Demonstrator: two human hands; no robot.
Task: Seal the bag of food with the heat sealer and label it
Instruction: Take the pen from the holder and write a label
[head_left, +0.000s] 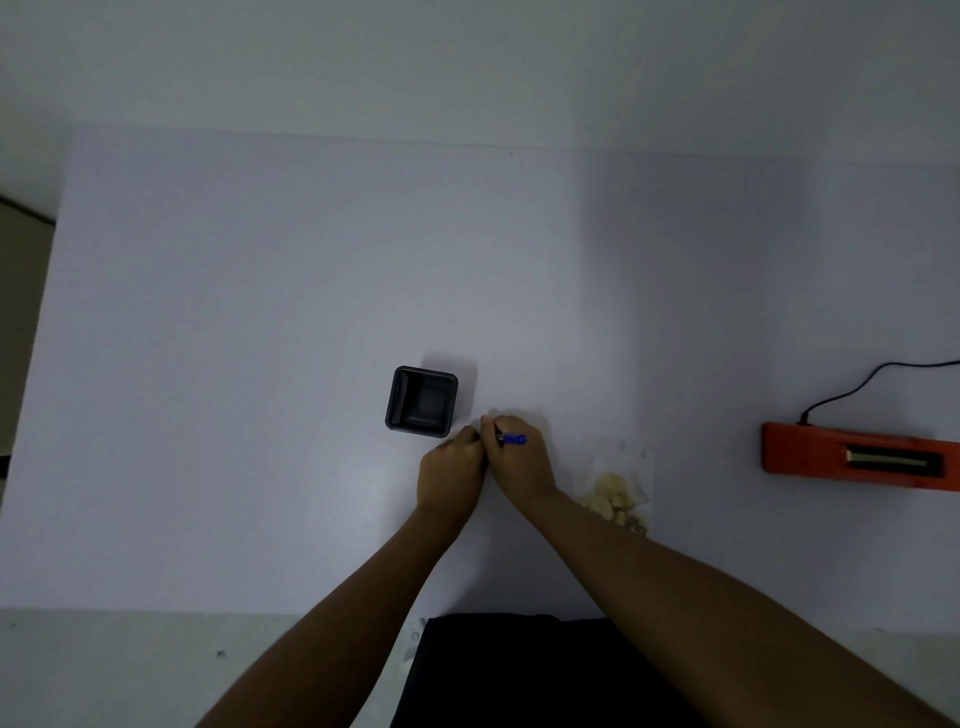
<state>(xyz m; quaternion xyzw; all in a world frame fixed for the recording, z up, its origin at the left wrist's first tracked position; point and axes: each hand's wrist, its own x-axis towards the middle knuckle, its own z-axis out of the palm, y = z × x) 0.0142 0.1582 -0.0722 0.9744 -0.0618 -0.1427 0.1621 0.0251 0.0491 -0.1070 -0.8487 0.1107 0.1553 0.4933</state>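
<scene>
Head view, one frame, looking down on a pale table (260, 364)

Item 1, bag of food (621, 488): clear plastic, pale yellowish pieces inside, lying flat on the table just right of the right wrist. Neither hand touches it. Whether its mouth is sealed cannot be told at this size

Item 2, heat sealer (857, 456): orange bar at the right edge of the table, partly cut off by the frame, black cord (852, 389) running away from it. Well apart from both hands and from the bag

Item 3, pen (513, 439): blue, held in the right hand (519, 462), fingers curled closed around it, the blue end showing above the knuckles

Item 4, left hand (451, 470): fingers bent, tips pressed against the right hand's fingertips near the pen; it may be pinning a label or gripping the pen's cap, but what lies under them is hidden

Item 5, tray (422, 401): small, black, square, nothing visible inside, just beyond the left hand

Step in hand, as a judgement: the labelling part, either writing on a small label or uncapping the pen, since both hands work at the pen and not at the sealer

Next move calls for: a steady left-hand hold while the pen marks, then getting the label onto the bag without creasing the thin film
</scene>
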